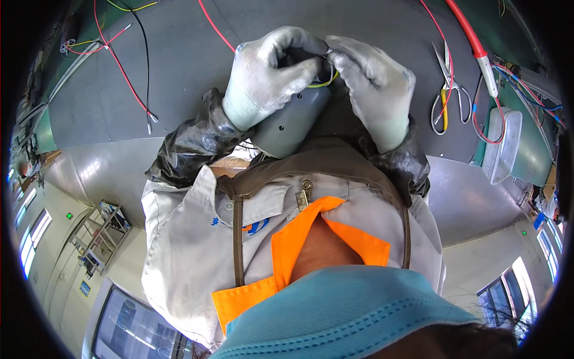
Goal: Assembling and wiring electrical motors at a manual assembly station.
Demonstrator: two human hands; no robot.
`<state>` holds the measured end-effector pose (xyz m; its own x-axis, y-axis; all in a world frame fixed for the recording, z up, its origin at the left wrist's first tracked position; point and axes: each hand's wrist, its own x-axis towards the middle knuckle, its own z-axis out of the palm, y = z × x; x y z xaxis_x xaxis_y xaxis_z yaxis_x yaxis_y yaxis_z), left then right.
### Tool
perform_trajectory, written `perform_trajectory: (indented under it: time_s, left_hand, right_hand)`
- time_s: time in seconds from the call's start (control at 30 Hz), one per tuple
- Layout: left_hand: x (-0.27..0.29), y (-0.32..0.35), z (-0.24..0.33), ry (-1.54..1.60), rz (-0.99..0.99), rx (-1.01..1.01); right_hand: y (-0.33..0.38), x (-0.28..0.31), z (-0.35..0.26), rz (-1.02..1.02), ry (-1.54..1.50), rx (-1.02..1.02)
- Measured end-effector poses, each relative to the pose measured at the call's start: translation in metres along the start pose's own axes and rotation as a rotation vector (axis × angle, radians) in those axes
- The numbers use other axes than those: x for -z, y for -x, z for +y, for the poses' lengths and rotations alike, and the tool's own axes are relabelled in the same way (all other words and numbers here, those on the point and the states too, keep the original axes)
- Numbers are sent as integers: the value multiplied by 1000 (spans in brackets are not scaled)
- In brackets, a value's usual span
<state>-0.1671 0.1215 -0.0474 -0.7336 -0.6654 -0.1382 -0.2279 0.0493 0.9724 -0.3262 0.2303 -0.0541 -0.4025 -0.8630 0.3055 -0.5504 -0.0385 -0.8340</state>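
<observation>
A blue face mask (pixel 335 311) is seen nearest. Thin wires (pixel 326 84) are pinched by the right hand (pixel 379 84), just beyond a housing (pixel 290 122); whether they are gripped by the curled left hand (pixel 266 75) cannot be told. Scissors (pixel 446 90) are laid rightward. The partly covered housing is grey, rounded and marked with dark holes.

Bright indoor light, glaring side windows (pixel 27 257), bent edges, dark corners, rim details perhaps soft.

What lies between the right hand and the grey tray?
From the right hand to the grey tray, the head view shows scissors, a thin red wire crossing them, and looped wires.
</observation>
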Motion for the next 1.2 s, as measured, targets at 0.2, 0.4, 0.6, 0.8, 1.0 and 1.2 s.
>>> perform_trajectory:
  time_s: [0.2,0.4,0.6,0.8,1.0,1.2]
  left_hand:
    - [-14,15,-3,-152,214,-207]
    - [-22,25,-11,15,373,-82]
    - [-24,16,-3,-579,224,-499]
    - [-5,9,-1,-983,6,-590]
    - [22,-8,1,-1207,-354,-942]
    - [13,-8,1,-1073,-423,-920]
  right_hand:
    - [1,22,20,-29,110,30]
    - [-25,16,50,65,252,-63]
    - [-33,-11,75,122,-100,-291]
    - [-22,9,31,-226,-1073,-457]
    - [-8,37,1,-253,-806,-590]
    - [-71,-15,-3,-247,-813,-358]
